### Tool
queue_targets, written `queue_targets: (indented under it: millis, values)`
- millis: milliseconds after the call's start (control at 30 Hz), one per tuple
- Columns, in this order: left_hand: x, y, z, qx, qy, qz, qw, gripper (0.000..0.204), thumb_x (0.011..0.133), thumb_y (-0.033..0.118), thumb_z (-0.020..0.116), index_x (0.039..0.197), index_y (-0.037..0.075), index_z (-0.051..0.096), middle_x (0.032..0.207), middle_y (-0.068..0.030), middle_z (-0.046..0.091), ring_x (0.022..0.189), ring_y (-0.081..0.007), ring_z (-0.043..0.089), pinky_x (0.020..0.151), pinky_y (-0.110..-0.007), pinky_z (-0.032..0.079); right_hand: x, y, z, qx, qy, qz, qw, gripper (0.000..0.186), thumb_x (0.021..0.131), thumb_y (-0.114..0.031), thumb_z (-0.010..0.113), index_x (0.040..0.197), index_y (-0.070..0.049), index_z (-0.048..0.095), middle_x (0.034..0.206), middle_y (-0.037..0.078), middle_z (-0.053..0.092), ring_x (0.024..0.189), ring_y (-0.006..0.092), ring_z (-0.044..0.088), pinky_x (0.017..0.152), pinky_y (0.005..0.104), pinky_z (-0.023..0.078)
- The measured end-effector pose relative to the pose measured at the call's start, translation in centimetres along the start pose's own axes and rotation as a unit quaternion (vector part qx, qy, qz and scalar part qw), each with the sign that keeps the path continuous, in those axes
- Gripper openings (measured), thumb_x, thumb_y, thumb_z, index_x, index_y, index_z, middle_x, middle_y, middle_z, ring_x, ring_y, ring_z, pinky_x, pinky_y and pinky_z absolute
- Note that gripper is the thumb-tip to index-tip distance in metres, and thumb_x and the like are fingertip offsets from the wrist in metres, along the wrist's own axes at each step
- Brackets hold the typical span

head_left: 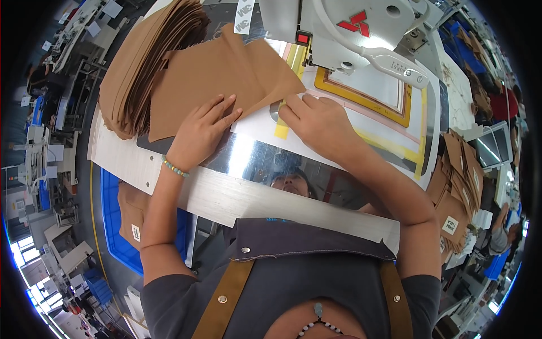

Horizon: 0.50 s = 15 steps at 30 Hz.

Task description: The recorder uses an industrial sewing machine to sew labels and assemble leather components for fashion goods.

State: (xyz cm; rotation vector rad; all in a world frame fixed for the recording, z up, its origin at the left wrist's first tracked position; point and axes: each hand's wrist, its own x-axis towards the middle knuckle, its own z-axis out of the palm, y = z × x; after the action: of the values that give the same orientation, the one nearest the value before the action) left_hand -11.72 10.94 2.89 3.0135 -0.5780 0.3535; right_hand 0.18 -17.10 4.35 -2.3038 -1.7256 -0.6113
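Under the left fingers: a brown fabric piece lies flat on the sewing table; its near edge sits beneath the fingertips, and the rest spreads away from them toward the machine.
Left hand: the left hand rests palm down on the fabric piece, fingers stretched out and slightly spread, pressing rather than gripping; a beaded bracelet circles the wrist.
Right hand: the right hand lies just beside the left, its fingers bent and drawn together, tips at the right corner of the fabric piece where it meets a yellow strip; whether they pinch the cloth or only press on it cannot be told.
Between the two hands: a narrow gap of white surface and the pointed corner of the fabric piece.
Beyond the left fingers: a tall stack of brown fabric pieces, fanned and leaning, touching the far edge of the flat piece.
Beyond the right fingers: a yellow-framed template under the white sewing machine head.
Nearer than the fingers: a shiny metal plate and the pale table edge.
Well right of the right hand: another pile of brown pieces.
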Motion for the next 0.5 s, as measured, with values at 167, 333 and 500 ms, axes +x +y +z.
queue_targets:
  millis: [167,333,500]
  values:
    - [0.4,0.1,0.1,0.006,0.022,-0.017,1.0,0.048,0.089,0.009,0.073,0.137,0.012,0.068,0.149,-0.0104,0.061,0.132,-0.0327,0.06,0.107,-0.044,0.051,0.9,1.1,0.9,-0.024,-0.02,0.031,0.999,0.02,0.078,-0.01,0.071,0.097,-0.007,0.066,0.089,0.005,0.062,0.083,0.0197,0.068,0.068,0.0324,0.054]
    - [-2.0,-0.7,-0.2,0.004,0.077,-0.092,0.993,0.048,0.087,0.008,0.077,0.134,0.008,0.067,0.144,-0.0087,0.065,0.126,-0.0304,0.064,0.101,-0.041,0.055,-0.2,1.5,1.4,-0.038,-0.04,0.03,0.998,0.018,0.077,-0.01,0.071,0.095,-0.006,0.065,0.088,0.005,0.063,0.083,0.0204,0.067,0.068,0.0342,0.055]
    - [-6.3,-2.9,-1.1,0.04,0.089,-0.099,0.99,0.027,0.086,0.001,0.075,0.113,0.003,0.073,0.126,-0.0092,0.073,0.113,-0.0309,0.07,0.094,-0.039,0.057,-1.2,1.9,1.8,-0.02,-0.003,0.042,0.999,0.016,0.077,-0.009,0.07,0.092,-0.006,0.065,0.088,0.005,0.063,0.083,0.0214,0.067,0.069,0.0341,0.054]
